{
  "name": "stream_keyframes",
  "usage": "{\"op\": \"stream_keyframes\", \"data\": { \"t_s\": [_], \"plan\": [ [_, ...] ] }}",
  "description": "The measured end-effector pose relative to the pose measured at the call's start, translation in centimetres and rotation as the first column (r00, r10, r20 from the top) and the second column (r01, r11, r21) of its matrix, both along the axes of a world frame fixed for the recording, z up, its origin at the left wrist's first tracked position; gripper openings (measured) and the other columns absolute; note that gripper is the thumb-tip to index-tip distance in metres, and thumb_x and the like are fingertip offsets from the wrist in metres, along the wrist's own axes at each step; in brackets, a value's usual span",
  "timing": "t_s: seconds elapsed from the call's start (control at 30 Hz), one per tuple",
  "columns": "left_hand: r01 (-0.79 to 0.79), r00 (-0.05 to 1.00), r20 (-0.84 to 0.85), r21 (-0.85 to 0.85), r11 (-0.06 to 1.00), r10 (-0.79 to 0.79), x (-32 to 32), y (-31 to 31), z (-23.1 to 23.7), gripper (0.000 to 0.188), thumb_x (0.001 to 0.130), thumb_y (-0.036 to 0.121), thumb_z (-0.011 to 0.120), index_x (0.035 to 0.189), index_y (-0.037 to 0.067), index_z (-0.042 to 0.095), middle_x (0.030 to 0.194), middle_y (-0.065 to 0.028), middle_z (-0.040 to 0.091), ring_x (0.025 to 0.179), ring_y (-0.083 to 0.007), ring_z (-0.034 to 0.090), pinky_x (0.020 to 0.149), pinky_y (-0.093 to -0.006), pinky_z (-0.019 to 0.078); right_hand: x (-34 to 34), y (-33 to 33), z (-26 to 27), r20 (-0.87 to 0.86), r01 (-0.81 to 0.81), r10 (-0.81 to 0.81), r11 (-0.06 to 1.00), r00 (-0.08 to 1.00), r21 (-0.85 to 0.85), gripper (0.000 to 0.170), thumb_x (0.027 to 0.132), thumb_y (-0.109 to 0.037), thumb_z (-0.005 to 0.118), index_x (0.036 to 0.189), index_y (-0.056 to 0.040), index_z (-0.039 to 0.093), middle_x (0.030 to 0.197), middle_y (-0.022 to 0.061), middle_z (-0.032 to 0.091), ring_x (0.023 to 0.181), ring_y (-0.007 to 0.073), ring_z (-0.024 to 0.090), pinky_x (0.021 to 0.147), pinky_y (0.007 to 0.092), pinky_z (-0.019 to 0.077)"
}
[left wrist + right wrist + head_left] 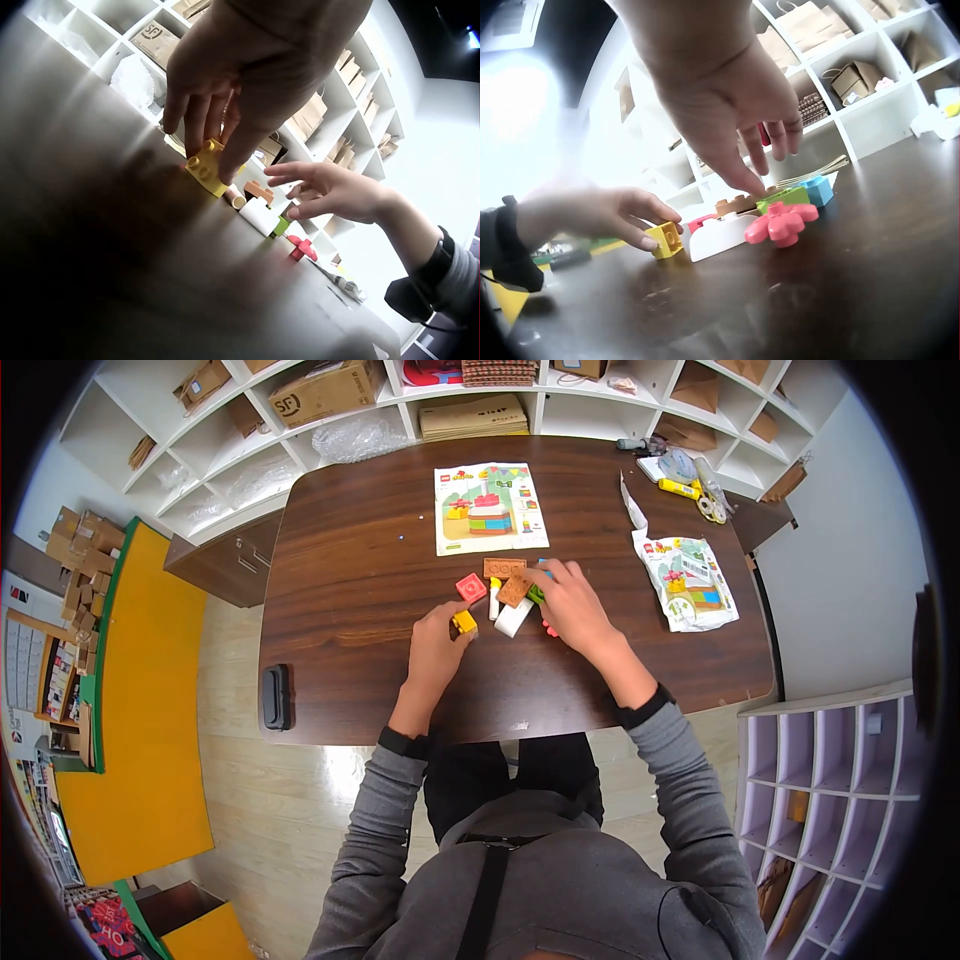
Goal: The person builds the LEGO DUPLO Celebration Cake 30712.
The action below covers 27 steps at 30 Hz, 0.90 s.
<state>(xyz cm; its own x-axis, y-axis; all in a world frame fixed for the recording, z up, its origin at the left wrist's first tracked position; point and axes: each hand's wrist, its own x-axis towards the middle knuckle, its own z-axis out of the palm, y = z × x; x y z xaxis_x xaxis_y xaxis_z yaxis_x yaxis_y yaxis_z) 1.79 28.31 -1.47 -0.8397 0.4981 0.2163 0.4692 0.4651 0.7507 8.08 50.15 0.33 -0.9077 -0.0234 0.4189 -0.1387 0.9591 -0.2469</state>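
My left hand (436, 644) pinches a yellow brick (208, 169) between thumb and fingers, low over the table at the left side of a small cluster of toy bricks. My right hand (572, 608) hovers above the right of the cluster, its fingers loosely spread with nothing between them. Beneath and around it are a green brick (786, 197), a blue brick (819, 190), a pink flower piece (781, 223) and a white curved brick (513, 618). Orange-brown bricks (505, 567), a red brick (471, 588) and a white candle piece with a yellow tip (495, 600) lie between the hands.
A picture sheet (490, 508) lies behind the bricks on the dark wooden table (350, 580). To the right sits an opened bag (690, 585), with tape and scissors (708, 510) at the far right corner. A black case (275, 697) rests at the front left edge.
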Motion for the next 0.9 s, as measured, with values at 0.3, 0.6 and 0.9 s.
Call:
{"op": "stream_keyframes", "data": {
  "t_s": [0.3, 0.6, 0.9],
  "plan": [
    [0.009, 0.996, 0.085, 0.045, 0.999, -0.013, 0.2, -0.5, -0.1, 0.041, 0.070, 0.002, 0.074, 0.109, 0.001, 0.061, 0.099, -0.0159, 0.066, 0.093, -0.0269, 0.064, 0.083, -0.0326, 0.0498, -4.9, 0.1, -0.1, 0.163, -0.242, 0.201, 0.926, 0.966, 0.289, 0.027, 0.074, -0.003, 0.059, 0.099, -0.0090, 0.065, 0.094, 0.0030, 0.059, 0.094, 0.0220, 0.053, 0.082, 0.0336, 0.0469],
    [0.018, 0.992, 0.122, 0.039, 0.999, -0.023, 0.3, -0.9, 0.0, 0.041, 0.071, 0.001, 0.073, 0.110, 0.003, 0.061, 0.100, -0.0145, 0.066, 0.094, -0.0254, 0.065, 0.084, -0.0315, 0.0492, 1.1, -2.4, 3.9, 0.189, -0.253, 0.252, 0.967, 0.949, -0.020, 0.024, 0.068, -0.010, 0.071, 0.086, -0.0035, 0.056, 0.087, 0.0128, 0.058, 0.084, 0.0318, 0.058, 0.075, 0.0407, 0.0480],
    [0.064, 0.991, 0.108, 0.123, 0.990, -0.077, 1.1, -1.5, -0.7, 0.039, 0.071, -0.001, 0.071, 0.108, 0.003, 0.061, 0.097, -0.0148, 0.065, 0.087, -0.0260, 0.062, 0.078, -0.0326, 0.0476, 6.2, -5.4, -0.4, 0.246, -0.204, 0.225, 0.973, 0.943, -0.108, 0.032, 0.067, -0.016, 0.076, 0.090, -0.0046, 0.057, 0.086, 0.0097, 0.054, 0.086, 0.0280, 0.054, 0.078, 0.0373, 0.0464]
  ]
}}
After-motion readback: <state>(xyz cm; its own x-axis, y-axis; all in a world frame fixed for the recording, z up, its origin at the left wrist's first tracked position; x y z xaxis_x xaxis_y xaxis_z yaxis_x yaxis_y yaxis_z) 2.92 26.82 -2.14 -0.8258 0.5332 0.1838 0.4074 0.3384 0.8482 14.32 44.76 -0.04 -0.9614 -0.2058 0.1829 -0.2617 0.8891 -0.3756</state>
